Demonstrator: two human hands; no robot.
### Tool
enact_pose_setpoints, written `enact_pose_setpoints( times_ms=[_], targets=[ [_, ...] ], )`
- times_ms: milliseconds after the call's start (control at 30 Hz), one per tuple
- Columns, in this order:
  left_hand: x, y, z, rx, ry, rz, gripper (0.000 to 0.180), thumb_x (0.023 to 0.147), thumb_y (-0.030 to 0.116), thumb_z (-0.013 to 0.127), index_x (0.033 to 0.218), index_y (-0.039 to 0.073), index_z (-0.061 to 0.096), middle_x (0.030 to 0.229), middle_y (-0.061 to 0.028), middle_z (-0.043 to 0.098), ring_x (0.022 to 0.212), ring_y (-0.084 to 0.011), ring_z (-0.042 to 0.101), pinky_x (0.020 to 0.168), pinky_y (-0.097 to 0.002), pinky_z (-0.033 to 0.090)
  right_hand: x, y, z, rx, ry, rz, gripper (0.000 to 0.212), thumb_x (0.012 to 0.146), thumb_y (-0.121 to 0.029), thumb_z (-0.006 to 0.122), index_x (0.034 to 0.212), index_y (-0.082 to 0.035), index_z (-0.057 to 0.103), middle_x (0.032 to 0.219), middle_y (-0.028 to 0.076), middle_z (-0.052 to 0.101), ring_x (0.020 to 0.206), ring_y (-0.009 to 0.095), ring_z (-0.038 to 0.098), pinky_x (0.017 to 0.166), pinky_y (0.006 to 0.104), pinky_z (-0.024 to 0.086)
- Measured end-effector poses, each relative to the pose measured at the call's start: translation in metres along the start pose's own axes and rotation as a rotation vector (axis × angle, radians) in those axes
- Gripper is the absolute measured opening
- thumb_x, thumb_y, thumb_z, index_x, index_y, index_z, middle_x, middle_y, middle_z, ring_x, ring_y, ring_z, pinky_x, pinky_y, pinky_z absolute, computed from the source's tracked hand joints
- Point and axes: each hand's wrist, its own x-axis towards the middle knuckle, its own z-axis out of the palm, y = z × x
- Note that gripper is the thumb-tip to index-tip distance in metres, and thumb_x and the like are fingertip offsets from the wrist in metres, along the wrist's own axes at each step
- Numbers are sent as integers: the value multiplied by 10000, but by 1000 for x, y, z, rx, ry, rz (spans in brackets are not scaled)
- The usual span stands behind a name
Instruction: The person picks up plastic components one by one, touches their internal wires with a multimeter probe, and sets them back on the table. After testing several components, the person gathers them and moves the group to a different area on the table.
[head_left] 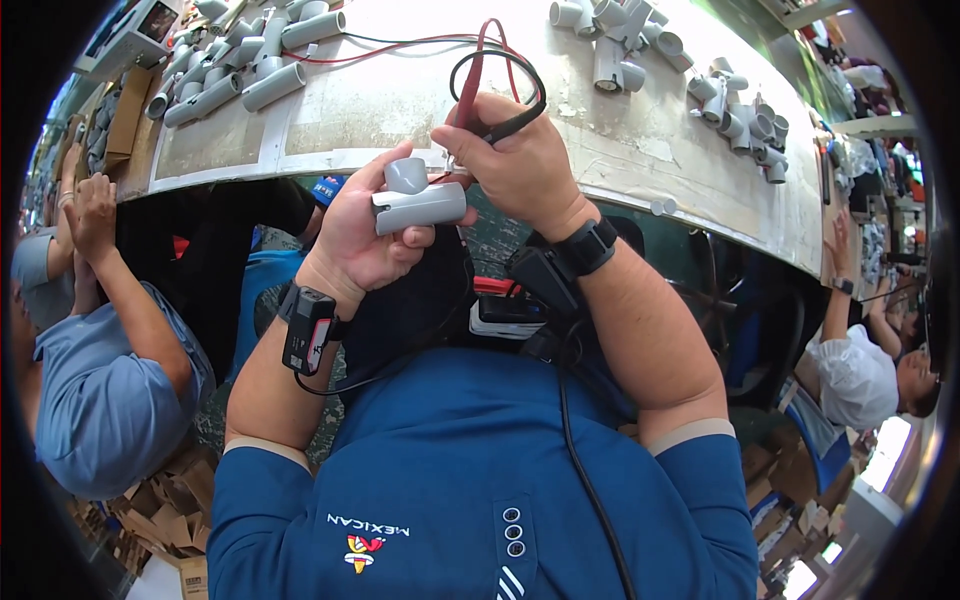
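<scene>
My left hand (350,238) is closed around a grey T-shaped plastic housing (428,208), a tube with a short round stub on its upper side. The housing is held in front of the table's near edge. Pinched in my right hand (532,172), just to its right, are a red test lead (468,98) and a black test lead (518,122). Their cables loop above the hand. Thin wires show between the right fingertips and the housing; whether the lead tips touch them I cannot tell.
Similar grey housings (272,85) are heaped at the table's far left, others (612,62) at the far right. A small grey ring (663,206) lies by the near edge of the table (380,95). Co-workers sit on the left (110,370) and right (855,375).
</scene>
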Motion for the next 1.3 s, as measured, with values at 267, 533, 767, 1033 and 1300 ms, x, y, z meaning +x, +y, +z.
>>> enact_pose_setpoints(
  times_ms=[267,533,767,1033,1300],
  targets=[
    [0,-1,1,-1,-14,10,682,1117,565,348,1392,-27,547,1129,-353,679,589,-172,678,412,-206,524,-1,3,2,35,5,25,194,954,-215,790,954,-28,736,738,48,704,632,117,678,579,276,528],
    [1,2,0,-6,-10,4,678,1112,571,353,1386,-15,557,1133,-345,684,588,-181,674,407,-215,514,0,2,0,-4,19,0,192,948,-218,789,946,-34,734,737,55,706,618,135,669,573,290,521],
    [-1,1,2,2,30,0,670,1099,591,375,1342,9,601,1104,-326,701,558,-177,651,388,-205,476,0,-2,2,-22,39,-36,165,948,-183,784,931,-31,723,734,50,703,631,123,656,576,288,510],
    [2,-1,-1,24,13,-9,698,1092,622,366,1332,13,606,1113,-305,700,564,-165,637,392,-207,476,-3,3,2,58,12,4,119,951,-107,771,934,-15,698,750,33,696,664,88,643,576,273,496],
    [2,3,-5,52,11,4,718,1090,631,363,1332,1,606,1131,-305,696,567,-156,645,398,-204,486,-1,-6,2,100,13,-6,116,955,-106,768,956,-14,697,756,36,695,656,97,640,582,272,498]
  ],
)
